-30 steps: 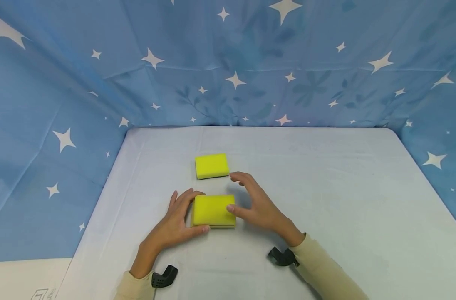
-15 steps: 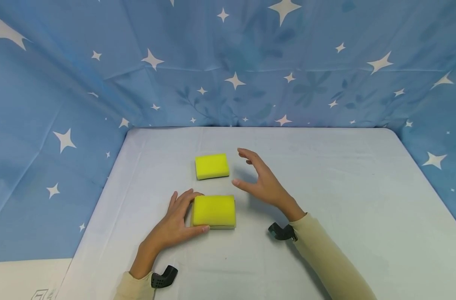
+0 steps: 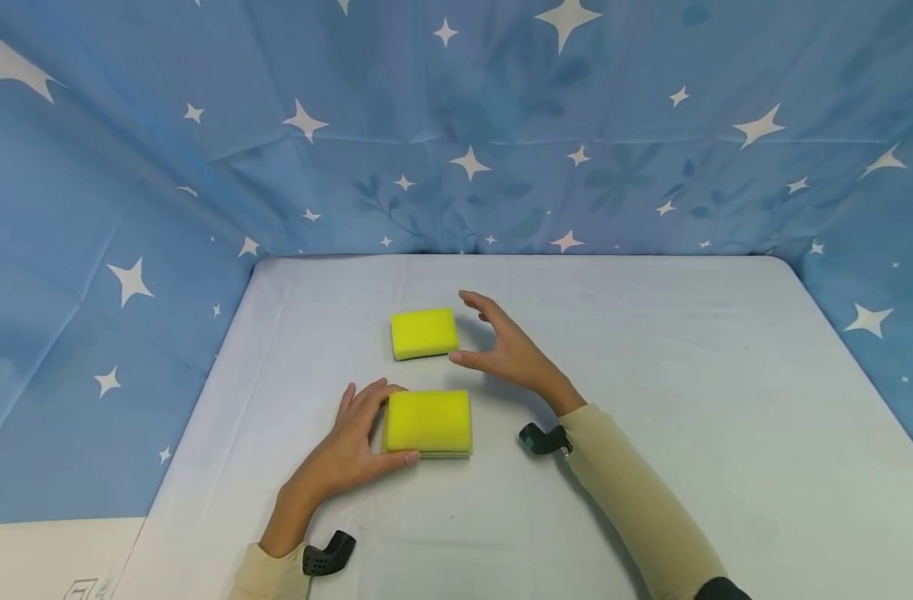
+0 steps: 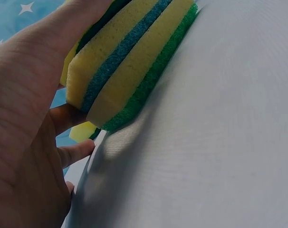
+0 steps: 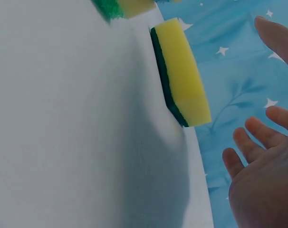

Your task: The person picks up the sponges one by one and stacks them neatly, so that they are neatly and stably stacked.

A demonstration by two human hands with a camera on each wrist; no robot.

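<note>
In the head view a stack of sponges [image 3: 429, 422] stands near the table's middle. Its thumb at the near edge and fingers at the far left corner, my left hand [image 3: 344, 454] grips that stack. The left wrist view shows the stack [image 4: 129, 61] side-on, with yellow foam between blue and green scouring layers. Farther back lies a single yellow sponge [image 3: 424, 333], dark green side down, as the right wrist view of this sponge [image 5: 182, 73] confirms. Just right of it hovers my right hand [image 3: 512, 350], fingers and thumb spread, holding nothing.
A white-covered table [image 3: 689, 392] extends around the sponges. Blue star-patterned cloth [image 3: 396, 133] hangs behind and at both sides. Black wrist cameras [image 3: 329, 553] sit on both forearms. A pale printed surface [image 3: 52, 550] shows at the lower left.
My right hand has left the stack's right side, moved away to the back, then shifted left toward the single sponge. The left hand and all the sponges have stayed in place.
</note>
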